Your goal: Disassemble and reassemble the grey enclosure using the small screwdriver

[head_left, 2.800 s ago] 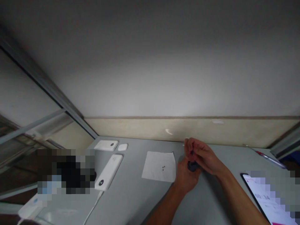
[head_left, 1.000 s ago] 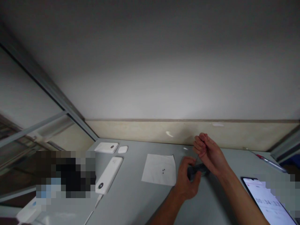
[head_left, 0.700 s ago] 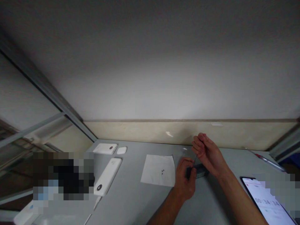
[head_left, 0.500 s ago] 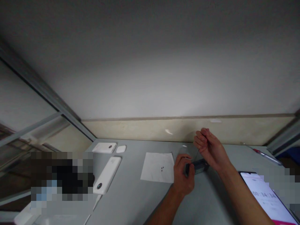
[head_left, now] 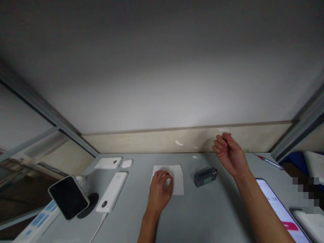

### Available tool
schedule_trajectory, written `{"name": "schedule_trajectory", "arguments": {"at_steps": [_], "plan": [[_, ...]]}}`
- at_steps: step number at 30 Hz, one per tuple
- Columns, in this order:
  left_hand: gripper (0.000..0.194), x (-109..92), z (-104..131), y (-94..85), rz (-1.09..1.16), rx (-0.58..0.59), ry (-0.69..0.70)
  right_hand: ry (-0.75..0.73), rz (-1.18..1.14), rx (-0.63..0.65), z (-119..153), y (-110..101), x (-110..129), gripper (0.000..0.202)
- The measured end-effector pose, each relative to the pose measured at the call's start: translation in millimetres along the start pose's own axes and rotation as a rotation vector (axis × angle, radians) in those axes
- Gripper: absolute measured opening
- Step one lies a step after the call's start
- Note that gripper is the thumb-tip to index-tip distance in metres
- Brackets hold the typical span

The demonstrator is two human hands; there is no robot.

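My left hand (head_left: 160, 190) is over the white paper sheet (head_left: 179, 172), its thumb and index fingertip brought together in a pinch. Whatever lies between those fingertips is too small or hidden to make out. My right hand (head_left: 229, 153) is closed round a tool whose thin metal shaft (head_left: 215, 159) slants down from the fist; the fingers hide its handle. Below the shaft, a small dark grey box (head_left: 205, 177) with a slotted top and a greenish label rests on the table, with neither hand on it.
White power banks (head_left: 112, 191) and a small white case (head_left: 127, 163) stand left, near a phone on a stand (head_left: 69, 197) and a power strip (head_left: 37, 222). To the right lie a red-and-silver pen-like tool (head_left: 270, 162) and a lit phone (head_left: 275, 206). A wall (head_left: 152, 143) bounds the back.
My left hand has let go of the dark box and moved left over the paper, where several tiny dark pieces showed before. My right hand still grips the thin-shafted tool. The view has shifted slightly.
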State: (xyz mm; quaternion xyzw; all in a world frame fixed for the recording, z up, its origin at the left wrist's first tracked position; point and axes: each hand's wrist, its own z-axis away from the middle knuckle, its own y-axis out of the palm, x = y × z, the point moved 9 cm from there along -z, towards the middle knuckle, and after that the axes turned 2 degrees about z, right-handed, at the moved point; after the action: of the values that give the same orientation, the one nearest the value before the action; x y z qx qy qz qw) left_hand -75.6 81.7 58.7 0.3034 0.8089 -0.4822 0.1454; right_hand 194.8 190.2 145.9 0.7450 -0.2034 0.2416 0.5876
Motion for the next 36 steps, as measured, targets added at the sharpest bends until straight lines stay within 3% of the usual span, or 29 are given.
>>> {"name": "schedule_trajectory", "arguments": {"at_steps": [7,13,16,19,21,24,27,30,32,34,36], "plan": [[0.014,21.2,9.8,0.8,0.019,-0.052,-0.002,-0.020,0.030,-0.008,4.5,8.4,7.2,0.028],[0.016,17.6,10.2,0.5,0.044,-0.045,0.004,-0.035,0.180,0.001,5.4,8.3,5.9,0.029],[0.017,15.6,9.9,2.4,0.046,-0.022,-0.004,-0.075,0.432,-0.008,7.3,9.1,7.7,0.035],[0.017,16.9,10.3,2.6,0.053,-0.013,-0.010,-0.156,0.842,0.023,13.2,17.1,14.0,0.042],[0.017,20.1,11.1,-0.4,0.057,-0.030,-0.019,-0.204,1.053,0.051,19.9,20.0,17.1,0.037],[0.018,19.8,12.2,-10.6,0.061,-0.104,-0.022,-0.278,1.141,-0.043,32.6,3.9,25.8,0.027],[0.020,-1.4,8.4,-11.9,0.066,-0.140,0.013,-0.308,1.157,-0.131,42.3,-23.2,23.2,0.025],[0.021,-39.1,-4.2,18.2,0.125,-0.013,0.033,-0.212,1.394,-0.003,41.9,-37.1,-7.6,0.019],[0.041,-60.3,-13.2,48.5,0.192,0.080,0.000,-0.206,1.615,0.012,42.0,-43.4,-22.2,0.026],[0.046,-69.2,-19.5,77.0,0.263,0.119,-0.081,-0.187,1.810,-0.032,43.1,-50.5,-30.9,0.029],[0.035,-67.8,-21.5,98.7,0.340,0.117,-0.162,-0.147,1.904,-0.082,46.2,-57.8,-34.9,0.027]]}}
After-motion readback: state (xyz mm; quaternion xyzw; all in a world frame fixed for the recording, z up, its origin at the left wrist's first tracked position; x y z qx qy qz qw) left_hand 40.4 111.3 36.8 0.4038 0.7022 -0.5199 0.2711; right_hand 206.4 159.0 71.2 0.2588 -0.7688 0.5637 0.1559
